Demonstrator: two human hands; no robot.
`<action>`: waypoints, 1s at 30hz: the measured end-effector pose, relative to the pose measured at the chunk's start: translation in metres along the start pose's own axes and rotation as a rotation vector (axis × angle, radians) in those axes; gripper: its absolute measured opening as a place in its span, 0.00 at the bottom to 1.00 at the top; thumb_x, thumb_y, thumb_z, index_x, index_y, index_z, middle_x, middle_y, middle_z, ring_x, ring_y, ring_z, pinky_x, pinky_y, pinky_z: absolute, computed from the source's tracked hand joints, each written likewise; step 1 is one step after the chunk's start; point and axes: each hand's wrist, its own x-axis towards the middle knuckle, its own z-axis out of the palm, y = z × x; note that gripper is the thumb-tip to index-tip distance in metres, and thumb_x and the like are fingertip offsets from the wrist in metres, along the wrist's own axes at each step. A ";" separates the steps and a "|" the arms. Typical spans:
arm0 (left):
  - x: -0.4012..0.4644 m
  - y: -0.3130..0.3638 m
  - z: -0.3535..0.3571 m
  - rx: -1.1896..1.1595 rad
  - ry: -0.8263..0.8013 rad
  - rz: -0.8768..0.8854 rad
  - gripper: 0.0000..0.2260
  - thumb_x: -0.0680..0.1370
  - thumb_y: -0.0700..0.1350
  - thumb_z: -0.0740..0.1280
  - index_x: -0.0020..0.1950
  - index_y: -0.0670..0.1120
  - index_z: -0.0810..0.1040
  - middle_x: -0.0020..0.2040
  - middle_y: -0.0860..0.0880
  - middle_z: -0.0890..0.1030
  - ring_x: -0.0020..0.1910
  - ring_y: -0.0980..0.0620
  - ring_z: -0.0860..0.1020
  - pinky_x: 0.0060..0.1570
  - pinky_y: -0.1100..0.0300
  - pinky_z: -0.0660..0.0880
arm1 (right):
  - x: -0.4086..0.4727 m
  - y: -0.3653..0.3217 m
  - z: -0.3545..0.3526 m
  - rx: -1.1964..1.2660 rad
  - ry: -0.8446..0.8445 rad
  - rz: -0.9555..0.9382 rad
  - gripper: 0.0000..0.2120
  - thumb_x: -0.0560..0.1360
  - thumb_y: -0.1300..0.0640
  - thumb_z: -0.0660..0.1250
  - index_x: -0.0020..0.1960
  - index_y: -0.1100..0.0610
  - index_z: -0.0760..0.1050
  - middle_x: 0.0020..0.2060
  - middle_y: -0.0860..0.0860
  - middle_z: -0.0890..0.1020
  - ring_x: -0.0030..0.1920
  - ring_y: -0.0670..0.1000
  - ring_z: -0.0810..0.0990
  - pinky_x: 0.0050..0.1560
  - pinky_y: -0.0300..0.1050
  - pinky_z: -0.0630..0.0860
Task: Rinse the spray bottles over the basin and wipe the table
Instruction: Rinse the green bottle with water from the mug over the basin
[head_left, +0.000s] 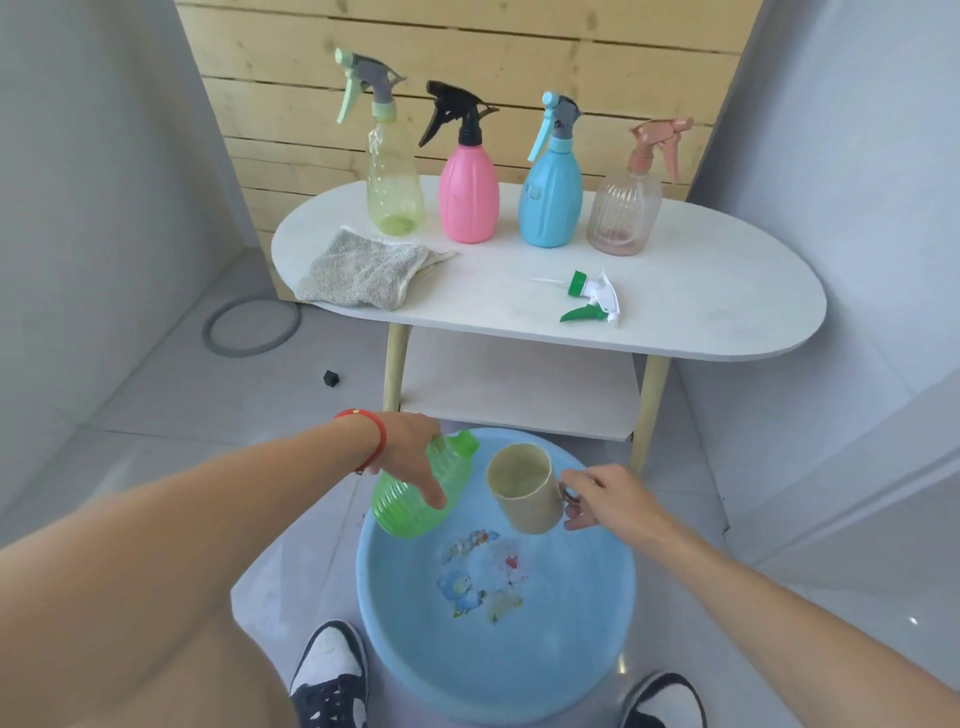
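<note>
My left hand (410, 457) grips a green ribbed bottle (410, 512) with its sprayer off, tilted over the far left rim of the blue basin (587, 649) on the floor. My right hand (602, 501) holds a beige cup (524, 493) by its handle, tilted toward the bottle's neck above the basin. The green-and-white sprayer head (592, 299) lies on the white oval table (701, 306). Behind it stand several spray bottles: yellow-green (392, 182), pink (467, 195), blue (550, 200) and clear pink (623, 213). A grey cloth (358, 270) lies at the table's left end.
The table has a lower shelf (519, 395) and wooden legs, with a plank wall behind. A grey ring (252, 327) and a small black cube (331, 378) lie on the tiled floor at left. My two shoes (330, 675) flank the basin.
</note>
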 end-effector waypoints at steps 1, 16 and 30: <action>0.001 0.000 -0.002 0.013 -0.008 0.009 0.43 0.63 0.65 0.79 0.73 0.52 0.68 0.63 0.50 0.76 0.58 0.44 0.80 0.59 0.45 0.80 | -0.006 -0.014 -0.008 -0.024 0.023 -0.029 0.20 0.80 0.50 0.69 0.31 0.56 0.73 0.30 0.50 0.78 0.38 0.51 0.85 0.53 0.55 0.84; 0.005 0.005 -0.006 -0.107 0.178 0.165 0.40 0.68 0.59 0.80 0.76 0.53 0.66 0.66 0.51 0.74 0.56 0.49 0.74 0.59 0.51 0.78 | -0.027 -0.093 -0.062 -0.419 0.357 -0.282 0.24 0.78 0.52 0.67 0.32 0.69 0.73 0.26 0.49 0.83 0.39 0.55 0.87 0.48 0.51 0.81; 0.017 0.010 -0.007 -0.022 0.090 0.195 0.43 0.69 0.57 0.80 0.80 0.56 0.63 0.75 0.51 0.69 0.70 0.47 0.71 0.67 0.51 0.74 | -0.018 -0.088 -0.034 -0.489 0.418 -0.392 0.28 0.75 0.44 0.63 0.30 0.68 0.68 0.29 0.63 0.79 0.30 0.62 0.72 0.37 0.53 0.78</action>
